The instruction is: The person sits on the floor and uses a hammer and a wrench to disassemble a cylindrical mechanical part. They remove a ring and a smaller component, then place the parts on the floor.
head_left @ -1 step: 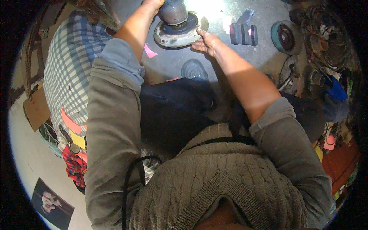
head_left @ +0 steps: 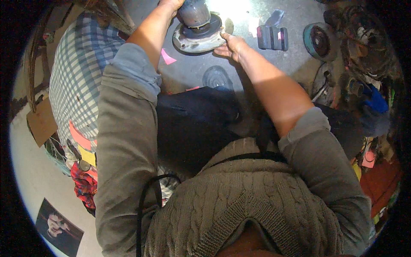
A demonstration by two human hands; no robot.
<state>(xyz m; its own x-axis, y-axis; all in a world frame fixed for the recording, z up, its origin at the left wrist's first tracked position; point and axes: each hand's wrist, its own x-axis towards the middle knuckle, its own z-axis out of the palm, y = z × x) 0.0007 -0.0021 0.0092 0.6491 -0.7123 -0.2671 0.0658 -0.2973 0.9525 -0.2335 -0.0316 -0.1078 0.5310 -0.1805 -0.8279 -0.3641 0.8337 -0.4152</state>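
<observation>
In front of me, at the top of the view, is a dark cylindrical machine body (head_left: 192,15) with a wide, pale, worn round disc (head_left: 199,45) at its lower end. My right hand (head_left: 231,46) pinches the right rim of the disc, thumb on top and fingers beneath. Beside the upper part of the body is my left hand (head_left: 172,4), cut off by the top edge, so its fingers are hidden. A pink paper scrap (head_left: 168,57) lies to the left below the disc.
On the grey floor to the right are dark ridged blocks (head_left: 272,38) and a round teal-rimmed wheel (head_left: 319,42). Coiled cables (head_left: 370,43) lie beyond them. A clear round lid-like piece (head_left: 217,78) is near my dark trousers. Checked cloth (head_left: 79,73) lies at left.
</observation>
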